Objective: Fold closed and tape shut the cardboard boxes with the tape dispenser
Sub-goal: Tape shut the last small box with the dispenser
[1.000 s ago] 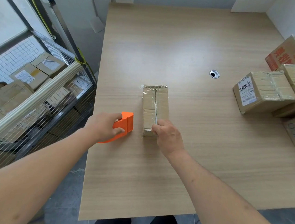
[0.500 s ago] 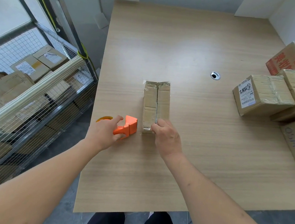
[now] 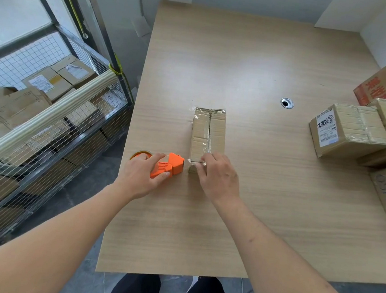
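Box lies lengthwise mid-table, flaps folded shut, clear tape running down the centre seam from far end to near end. More boxes sit stacked at the table's right edge, well apart, already wrapped in tape.

Left hand grips the orange dispenser, fingers curled over its body; it sits on the table just left of the box's near end, nose toward the box. Whether the strip is cut free of the dispenser: cannot tell.

Right hand rests on the box's near end, fingers bent down over the edge, pressing the tape tail against the cardboard; it holds nothing.

Step, as I read it: finishing the seam strip on this box, smoothing the tail down over the near face.

Next move likely calls for rubbing the tail flat, then shifting the sealed box aside toward the stack.
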Available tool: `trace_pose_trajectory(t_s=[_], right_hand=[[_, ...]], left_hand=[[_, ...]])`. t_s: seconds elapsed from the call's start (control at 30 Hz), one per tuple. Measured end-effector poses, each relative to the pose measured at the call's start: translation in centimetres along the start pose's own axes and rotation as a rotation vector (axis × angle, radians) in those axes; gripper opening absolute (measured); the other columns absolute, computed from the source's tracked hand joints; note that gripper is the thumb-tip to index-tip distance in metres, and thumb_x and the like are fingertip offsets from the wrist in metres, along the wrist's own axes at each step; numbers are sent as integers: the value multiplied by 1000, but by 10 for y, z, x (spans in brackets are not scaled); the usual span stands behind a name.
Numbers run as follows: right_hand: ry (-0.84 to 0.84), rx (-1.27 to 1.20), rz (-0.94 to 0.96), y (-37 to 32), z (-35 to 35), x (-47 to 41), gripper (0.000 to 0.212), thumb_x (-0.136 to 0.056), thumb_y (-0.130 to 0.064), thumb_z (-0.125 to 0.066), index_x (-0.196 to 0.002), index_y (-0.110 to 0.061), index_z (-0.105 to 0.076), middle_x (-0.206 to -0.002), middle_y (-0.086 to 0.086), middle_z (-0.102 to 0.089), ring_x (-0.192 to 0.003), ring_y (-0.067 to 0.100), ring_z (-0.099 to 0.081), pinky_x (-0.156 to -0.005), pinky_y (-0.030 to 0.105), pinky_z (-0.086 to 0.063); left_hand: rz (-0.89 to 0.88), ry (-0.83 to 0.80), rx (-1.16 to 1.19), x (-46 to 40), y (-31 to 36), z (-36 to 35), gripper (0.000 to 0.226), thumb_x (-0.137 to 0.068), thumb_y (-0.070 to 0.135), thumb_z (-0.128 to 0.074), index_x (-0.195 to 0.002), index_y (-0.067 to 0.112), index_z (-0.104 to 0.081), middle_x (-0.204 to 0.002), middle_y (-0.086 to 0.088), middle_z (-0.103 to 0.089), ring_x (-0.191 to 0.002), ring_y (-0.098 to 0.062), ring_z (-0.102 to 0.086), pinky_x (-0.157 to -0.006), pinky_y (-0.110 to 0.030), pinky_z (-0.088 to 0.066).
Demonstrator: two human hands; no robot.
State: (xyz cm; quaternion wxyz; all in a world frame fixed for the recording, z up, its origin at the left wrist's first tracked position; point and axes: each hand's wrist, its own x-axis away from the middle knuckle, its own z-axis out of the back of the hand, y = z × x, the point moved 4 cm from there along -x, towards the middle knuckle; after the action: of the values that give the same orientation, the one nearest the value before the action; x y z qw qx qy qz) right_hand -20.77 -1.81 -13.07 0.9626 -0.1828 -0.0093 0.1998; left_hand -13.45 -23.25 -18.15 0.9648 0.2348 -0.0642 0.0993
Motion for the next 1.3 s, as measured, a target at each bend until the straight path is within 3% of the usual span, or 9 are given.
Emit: trace_pose_trajectory(t_s=[0.07, 0.17, 0.23, 0.3, 0.5, 0.77, 0.9, 1.07, 1.3], right_hand=[[31, -1, -5, -6, 5, -3, 27, -99, -36, -59, -121, -20, -63, -106, 0, -64, -99, 25, -60, -74, 37, -51], [109, 90, 53, -16, 9, -12, 17, -95, -20, -63, -111, -20, -70, -102, 0, -61, -90, 26, -58, -75, 38, -52], [66, 106, 104, -23, 6, -22, 18, -91, -8, -66, -104, -18, -73, -103, 2, -63, -92, 27, -57, -80, 38, -51], [-50, 54, 168, -32, -1, -32, 27, -91, -3, -61, -112, -16, -74, -107, 5, -64, -101, 30, -58, -85, 40, -49], [-173, 119, 193, -46, -22, -51, 31, -97, -9, -55, -121, -24, -69, -116, 3, -59, -113, 28, -55, -94, 36, -48], [-225, 159, 180, -47, -30, -65, 20, -98, -10, -56, -108, -16, -73, -111, 5, -60, -109, 29, -59, -84, 35, -52], [-195, 132, 151, -45, -30, -66, 18, -96, -5, -57, -100, -13, -73, -107, 6, -61, -105, 29, -60, -80, 37, -53], [-160, 72, 108, -40, -29, -66, 18, -95, -9, -59, -95, -14, -76, -101, 5, -66, -99, 30, -63, -72, 31, -47], [-223, -89, 112, -29, -31, -65, 23, -99, -27, -61, -100, -15, -80, -103, 3, -72, -107, 27, -60, -86, 38, -49]], left_hand=[[-3, -7, 8, 1, 0, 2, 62, -92, 64, -57, -147, 40, -40, -103, -4, -58, -97, -26, -56, -89, -46, -50], [-11, -16, 4, 2, 2, 4, 60, -93, 62, -56, -147, 39, -40, -101, -4, -57, -95, -25, -56, -88, -46, -50], [-14, -18, 4, 3, 3, 4, 60, -94, 60, -57, -147, 38, -41, -99, -3, -57, -94, -25, -55, -88, -46, -50], [-17, -15, 17, 2, 3, 5, 59, -93, 58, -59, -147, 37, -44, -97, -4, -56, -94, -25, -55, -87, -46, -49], [-52, -24, 40, -1, 4, 11, 59, -93, 54, -63, -147, 36, -46, -94, -3, -55, -91, -23, -52, -86, -43, -46], [-83, -25, 51, -5, -3, 11, 60, -93, 57, -62, -147, 35, -46, -96, -2, -56, -93, -22, -52, -87, -43, -47], [-68, 7, 100, -3, -12, 7, 63, -90, 59, -65, -147, 36, -48, -105, 0, -60, -95, -21, -57, -87, -41, -50], [-2, 99, 247, -1, -19, 7, 75, -83, 54, -77, -147, 23, -54, -125, 1, -69, -111, -18, -63, -95, -32, -49], [-4, 48, 126, -2, -14, 11, 71, -88, 56, -70, -150, 26, -50, -130, -1, -65, -118, -22, -60, -95, -41, -52]])
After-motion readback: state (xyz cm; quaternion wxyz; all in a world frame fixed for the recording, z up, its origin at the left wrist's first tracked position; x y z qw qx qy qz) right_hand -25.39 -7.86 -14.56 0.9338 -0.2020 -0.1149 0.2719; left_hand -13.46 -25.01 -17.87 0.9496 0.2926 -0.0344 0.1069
